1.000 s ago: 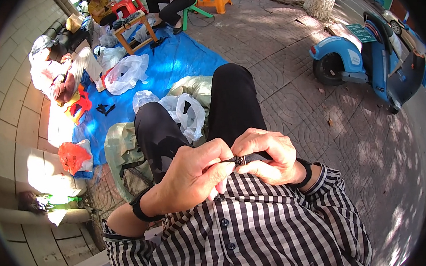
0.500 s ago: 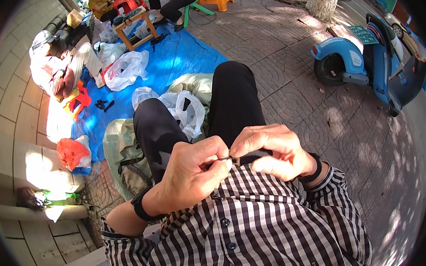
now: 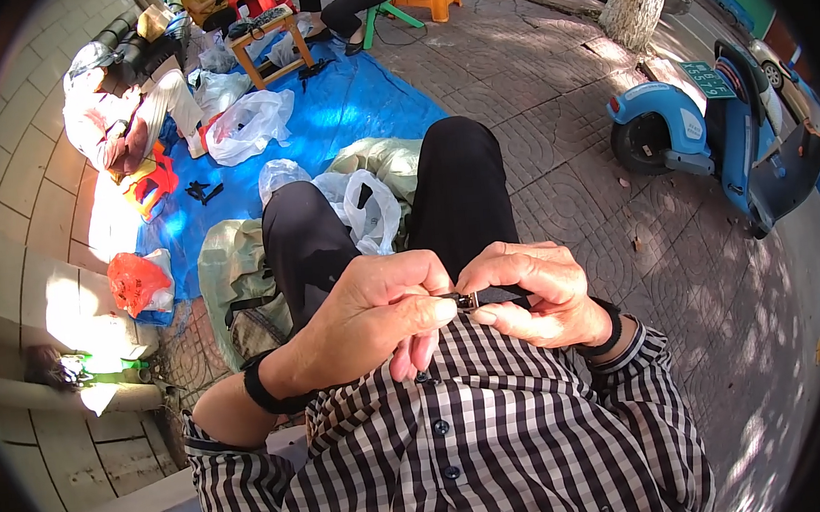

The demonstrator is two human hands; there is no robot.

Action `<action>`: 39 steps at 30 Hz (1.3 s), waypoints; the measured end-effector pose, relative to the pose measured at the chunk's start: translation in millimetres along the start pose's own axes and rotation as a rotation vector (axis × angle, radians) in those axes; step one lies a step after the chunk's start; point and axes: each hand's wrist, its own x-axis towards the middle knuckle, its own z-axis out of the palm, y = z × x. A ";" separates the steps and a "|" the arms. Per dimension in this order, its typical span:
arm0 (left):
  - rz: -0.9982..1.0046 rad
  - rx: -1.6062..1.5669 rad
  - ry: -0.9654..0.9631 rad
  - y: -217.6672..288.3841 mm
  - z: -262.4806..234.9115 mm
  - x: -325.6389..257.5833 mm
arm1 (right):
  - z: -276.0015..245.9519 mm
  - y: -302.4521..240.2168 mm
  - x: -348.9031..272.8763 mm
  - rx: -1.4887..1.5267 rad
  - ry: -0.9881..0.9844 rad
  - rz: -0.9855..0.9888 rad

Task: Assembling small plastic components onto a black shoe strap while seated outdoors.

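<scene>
Above my lap, my left hand and my right hand meet over a small metal buckle on a narrow black strap. Thumb and forefinger of the left hand pinch the buckle's left side, its other fingers curled below. My right thumb and fingers close around the strap just right of the buckle. Fingertips hide much of the strap, so I cannot tell how it threads through. Both wrists wear black bands.
Between my knees lies a white plastic bag with a black piece on it. A blue tarp spreads ahead, bearing bags and a wooden stool. One person sits at left, others farther back. A blue scooter stands right.
My left hand's lower fingers have loosened and extended downward while its thumb stays at the buckle. Both hands have shifted slightly right, and the view has tilted a little.
</scene>
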 end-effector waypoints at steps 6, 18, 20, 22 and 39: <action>-0.023 -0.079 -0.005 1.6 0.1 -3.6 | 3.0 2.3 -2.5 -0.001 0.014 -0.033; 0.009 0.139 0.048 2.2 7.9 -6.7 | 5.6 2.2 -8.5 0.032 0.036 -0.032; 0.042 0.198 0.065 3.2 10.8 -7.0 | 5.7 2.5 -8.7 0.014 0.037 -0.054; 0.077 0.256 0.083 2.5 13.4 -8.3 | 6.6 1.5 -8.0 -0.004 0.036 -0.076; 0.134 0.335 0.210 -11.3 12.8 -8.2 | -5.3 -2.9 -2.6 0.144 -0.184 0.085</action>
